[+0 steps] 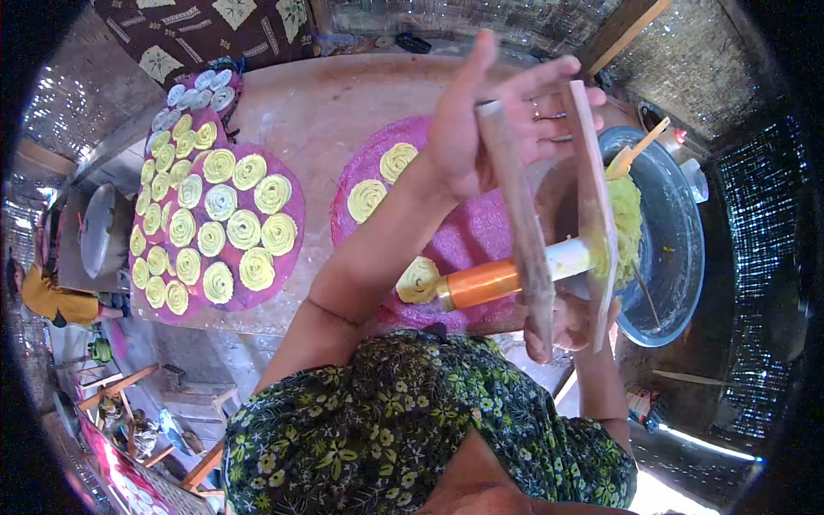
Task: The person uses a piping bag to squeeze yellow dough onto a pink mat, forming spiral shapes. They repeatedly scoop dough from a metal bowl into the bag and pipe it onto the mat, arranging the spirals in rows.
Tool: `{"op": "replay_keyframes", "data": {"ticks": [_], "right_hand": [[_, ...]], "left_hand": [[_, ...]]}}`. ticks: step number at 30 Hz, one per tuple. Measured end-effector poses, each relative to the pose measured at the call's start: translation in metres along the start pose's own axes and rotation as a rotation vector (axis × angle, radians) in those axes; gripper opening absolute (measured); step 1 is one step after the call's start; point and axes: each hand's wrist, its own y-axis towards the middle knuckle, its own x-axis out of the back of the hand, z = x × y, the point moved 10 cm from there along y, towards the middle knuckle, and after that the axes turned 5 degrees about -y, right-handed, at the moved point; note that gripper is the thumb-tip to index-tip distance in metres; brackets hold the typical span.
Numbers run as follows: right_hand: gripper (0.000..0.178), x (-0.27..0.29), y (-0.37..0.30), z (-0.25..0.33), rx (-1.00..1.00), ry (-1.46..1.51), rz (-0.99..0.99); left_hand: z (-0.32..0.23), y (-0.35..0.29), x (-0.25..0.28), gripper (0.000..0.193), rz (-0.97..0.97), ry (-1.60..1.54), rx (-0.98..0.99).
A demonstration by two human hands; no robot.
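Observation:
A press made of two long wooden bars (517,202) with an orange tube (486,284) and a white cylinder (566,257) between them stands in front of me. My left hand (506,120) is at the upper ends of the bars, palm showing and fingers spread. Whether the bars touch its palm I cannot tell. Around the lower ends, my right hand (562,328) has its fingers curled, partly hidden by the wood. Below the press lies a round pink mat (352,159) with a few pale yellow dough rosettes, one rosette (418,281) beside the tube's end.
At right, a blue-grey basin (687,257) holds yellow-green dough (629,215) and a wooden spatula (639,148). Pink mats (296,202) full of rosettes cover the table's left side. A large metal pan (105,230) stands further left. Another person (51,292) is at the far left.

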Motion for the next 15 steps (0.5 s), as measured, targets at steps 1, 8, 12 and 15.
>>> {"op": "replay_keyframes", "data": {"ticks": [1,8,12,15], "right_hand": [[0.099,-0.003,-0.002,0.0,-0.043,0.023,0.013],[0.097,0.021,-0.009,-0.023,-0.293,-0.193,-0.206],[0.085,0.052,-0.005,-0.029,-0.38,-0.449,-0.404],[0.057,0.058,-0.008,-0.019,-0.359,-0.591,-0.484]], "left_hand": [[0.003,0.005,0.013,0.071,-0.018,0.094,-0.011],[0.055,-0.02,0.18,0.053,-0.171,-0.263,0.016],[0.063,-0.05,0.222,0.07,-0.268,-0.554,-0.117],[0.036,-0.043,0.197,0.068,-0.089,-0.506,-0.227]]}}
